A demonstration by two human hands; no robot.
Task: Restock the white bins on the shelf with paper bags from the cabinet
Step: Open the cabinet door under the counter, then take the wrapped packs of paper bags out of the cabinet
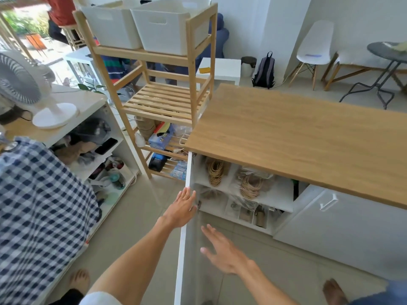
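Two white bins [169, 27] stand side by side on the top level of a wooden shelf [163, 100]. Below the wooden countertop [297, 137] the white cabinet stands with both doors swung out. My left hand [181, 208] rests flat against the outer edge of the left cabinet door [187, 238], fingers spread. My right hand [222, 249] hovers open in front of the cabinet opening, holding nothing. Inside, the cabinet shelves [271, 195] hold brown bundles with rope handles [251, 186] in clear wrapping; more brown items lie on the lower level.
A person in a blue checked shirt [37, 212] stands close at my left. Behind them is a white unit with a fan [24, 84] on top. The right cabinet door [343, 227] juts out. A white chair [312, 45], round table and backpack stand at the far wall.
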